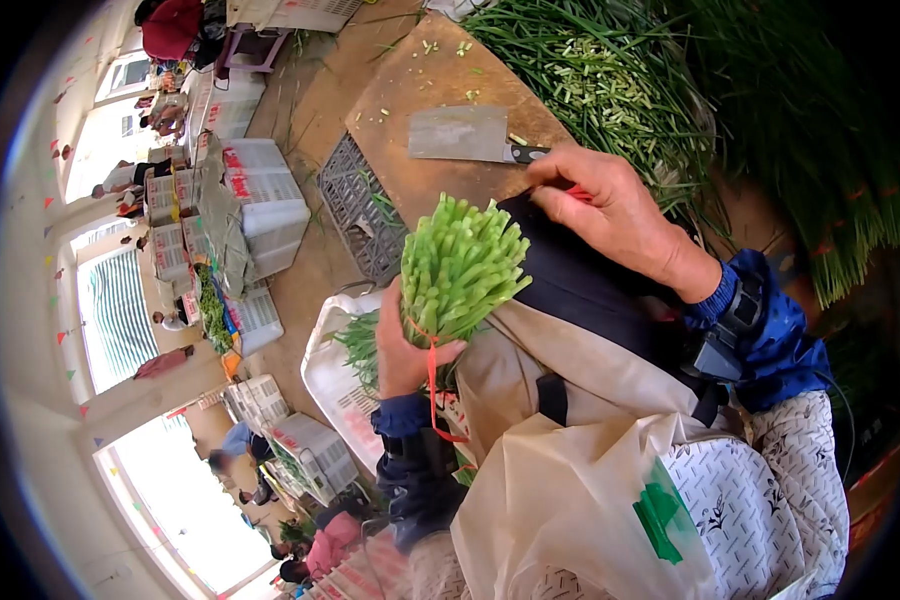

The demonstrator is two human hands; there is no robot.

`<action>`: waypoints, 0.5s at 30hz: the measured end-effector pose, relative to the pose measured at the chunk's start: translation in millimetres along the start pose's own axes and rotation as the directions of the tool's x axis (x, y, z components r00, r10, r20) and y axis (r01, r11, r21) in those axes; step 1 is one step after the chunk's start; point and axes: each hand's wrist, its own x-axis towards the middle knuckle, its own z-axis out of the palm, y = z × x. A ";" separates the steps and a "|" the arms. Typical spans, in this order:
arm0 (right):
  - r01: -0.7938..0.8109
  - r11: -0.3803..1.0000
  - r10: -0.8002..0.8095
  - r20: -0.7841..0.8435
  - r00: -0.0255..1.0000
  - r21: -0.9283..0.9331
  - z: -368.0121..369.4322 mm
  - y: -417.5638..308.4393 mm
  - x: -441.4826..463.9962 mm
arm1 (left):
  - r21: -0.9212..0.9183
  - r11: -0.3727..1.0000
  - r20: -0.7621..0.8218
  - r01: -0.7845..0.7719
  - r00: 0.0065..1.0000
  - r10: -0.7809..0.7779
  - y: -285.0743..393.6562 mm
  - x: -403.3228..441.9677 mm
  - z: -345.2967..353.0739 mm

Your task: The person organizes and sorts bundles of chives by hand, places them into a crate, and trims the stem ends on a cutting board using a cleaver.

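Observation:
My left hand (406, 345) is closed around a bunch of cut green stalks (460, 265), their cut ends fanned upward. A red tie (432, 385) hangs from the bunch by my thumb. My right hand (610, 215) is closed with its fingertips pinched, and a small red thing (578, 192) shows between the fingers, perhaps a strip. Just beyond those fingertips is the black handle of a cleaver (460, 133). The cleaver lies flat on a wooden board (400, 100) with a few cut bits; I cannot tell whether the fingers touch its handle.
Loose green leaves and trimmings (610, 95) are heaped beyond the board, with tied bundles (860, 240) at far right. A grey plastic crate (355, 205) sits beside the board, and a white basket (320, 350) stands by my left hand. A plastic bag (570, 500) covers my lap. Other people work farther off.

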 end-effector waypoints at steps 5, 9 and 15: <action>0.174 0.979 -0.190 0.167 0.967 0.107 10.8 -24.8 12.8 | 0.013 1.000 -0.012 -0.004 1.000 0.004 4.3 -0.4 1.3; 0.193 0.981 -0.193 0.298 0.935 0.032 23.2 -38.9 25.0 | 0.067 0.998 -0.012 0.008 1.000 -0.008 10.2 -0.9 0.9; 0.300 0.940 -0.218 0.389 0.895 -0.164 28.7 -45.7 33.5 | 0.055 0.996 -0.045 -0.073 0.996 0.075 12.6 2.2 5.2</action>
